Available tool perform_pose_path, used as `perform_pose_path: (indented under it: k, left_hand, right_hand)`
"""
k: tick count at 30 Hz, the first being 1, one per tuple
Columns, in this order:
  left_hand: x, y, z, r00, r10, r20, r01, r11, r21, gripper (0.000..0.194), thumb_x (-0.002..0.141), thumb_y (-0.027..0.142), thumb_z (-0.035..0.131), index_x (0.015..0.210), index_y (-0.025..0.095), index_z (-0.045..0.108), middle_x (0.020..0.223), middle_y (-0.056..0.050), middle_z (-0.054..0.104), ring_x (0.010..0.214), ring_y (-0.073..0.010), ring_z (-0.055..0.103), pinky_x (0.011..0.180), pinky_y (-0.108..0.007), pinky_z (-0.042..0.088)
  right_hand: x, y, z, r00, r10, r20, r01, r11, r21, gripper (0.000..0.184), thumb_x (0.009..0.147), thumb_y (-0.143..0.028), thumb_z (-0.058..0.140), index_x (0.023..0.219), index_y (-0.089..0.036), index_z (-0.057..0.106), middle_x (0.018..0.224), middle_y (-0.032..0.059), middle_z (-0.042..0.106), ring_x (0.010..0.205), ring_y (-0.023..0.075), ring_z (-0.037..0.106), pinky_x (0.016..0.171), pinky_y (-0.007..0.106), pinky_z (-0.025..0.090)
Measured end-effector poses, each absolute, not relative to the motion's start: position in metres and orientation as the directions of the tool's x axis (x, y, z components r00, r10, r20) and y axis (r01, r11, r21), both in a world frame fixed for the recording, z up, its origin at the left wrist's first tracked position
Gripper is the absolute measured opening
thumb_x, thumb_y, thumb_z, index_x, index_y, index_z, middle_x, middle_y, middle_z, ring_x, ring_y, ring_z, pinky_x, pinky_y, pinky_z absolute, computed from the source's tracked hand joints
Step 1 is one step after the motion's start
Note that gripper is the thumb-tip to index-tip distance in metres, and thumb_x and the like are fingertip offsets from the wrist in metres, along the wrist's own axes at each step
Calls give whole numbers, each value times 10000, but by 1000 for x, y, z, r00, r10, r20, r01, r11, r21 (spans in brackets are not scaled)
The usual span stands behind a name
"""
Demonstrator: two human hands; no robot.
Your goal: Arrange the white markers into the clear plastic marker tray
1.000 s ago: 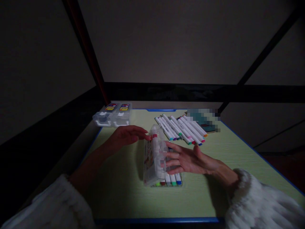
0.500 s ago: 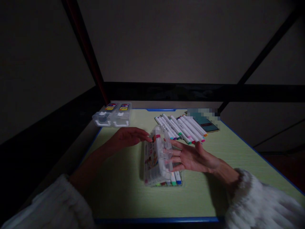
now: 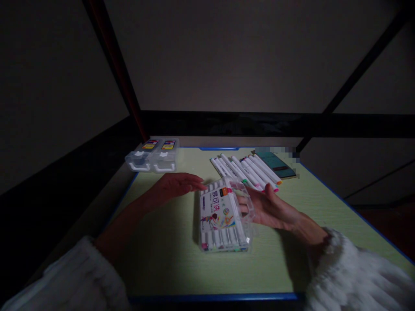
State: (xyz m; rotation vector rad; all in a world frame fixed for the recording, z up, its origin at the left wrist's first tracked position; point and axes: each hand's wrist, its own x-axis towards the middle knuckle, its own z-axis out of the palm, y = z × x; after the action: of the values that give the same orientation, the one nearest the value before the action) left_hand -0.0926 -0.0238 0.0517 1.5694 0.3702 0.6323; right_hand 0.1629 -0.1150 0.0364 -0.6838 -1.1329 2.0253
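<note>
A clear plastic marker case [image 3: 223, 218] with a printed label lies in the middle of the pale green table [image 3: 168, 263], its lid nearly down over a row of markers. My right hand [image 3: 266, 209] is at the case's right side, fingers around the white handle edge. My left hand [image 3: 175, 185] rests flat on the table, fingers stretched out, with the fingertips touching the case's top left corner.
Several loose white markers [image 3: 246, 172] with coloured caps lie in a row behind the case. A dark green booklet [image 3: 279, 166] sits at the back right. Two clear plastic boxes [image 3: 154, 154] with white latches stand at the back left corner. Dark bars frame the table.
The case lid has swung down to the right, from standing upright to almost flat over the markers. My right hand moved from under the lid to its right edge. My left hand barely moved.
</note>
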Motion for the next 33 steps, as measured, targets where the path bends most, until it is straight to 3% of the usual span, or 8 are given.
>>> perform_pose_path:
  k: [6,11,14,18,26,33]
  left_hand:
    - [-91,-22,51,756,634,162,-120,-109,987,307,711,354,624,945,156,631,927,-92,685,891,-189,628,863,-351,439]
    - [-91,-20,48,730,671,130,-85,-99,991,294,690,341,644,900,136,632,882,-95,694,856,-189,638,845,-357,452]
    - [-91,-19,46,731,671,122,-74,-101,992,263,699,319,635,898,148,632,882,-80,695,854,-179,638,843,-355,454]
    - [-91,-19,46,727,680,101,-46,-98,994,235,709,294,627,898,153,632,888,-73,693,865,-178,634,845,-349,450]
    - [-92,-19,43,739,669,83,-12,-110,994,229,716,279,622,906,150,627,881,-76,690,855,-171,630,818,-327,454]
    - [-88,-25,50,779,626,32,71,-139,988,204,688,242,640,854,126,618,794,-56,682,661,-100,600,638,-227,457]
  right_hand:
    - [172,-111,30,-529,839,-128,-391,-375,-840,591,753,-472,576,1231,-183,384,1133,128,530,908,179,578,810,359,458]
    - [180,-107,27,-335,914,-227,-295,-331,-896,444,763,-277,621,1166,-166,471,946,68,604,774,118,595,718,264,504]
    - [181,-103,26,-280,935,-216,-147,-264,-953,445,765,-265,620,1170,-141,482,809,41,615,634,84,562,575,211,491]
    - [184,-100,22,-313,943,-112,28,-108,-994,473,760,-270,620,1192,-138,482,644,-5,567,476,62,448,399,191,388]
    - [192,-96,13,-359,931,-64,217,17,-976,487,757,-306,605,1191,-148,452,598,-49,458,451,59,386,384,204,302]
    - [195,-96,10,-359,930,-73,393,80,-916,514,777,-349,558,1204,-124,382,594,-59,404,491,76,367,429,225,289]
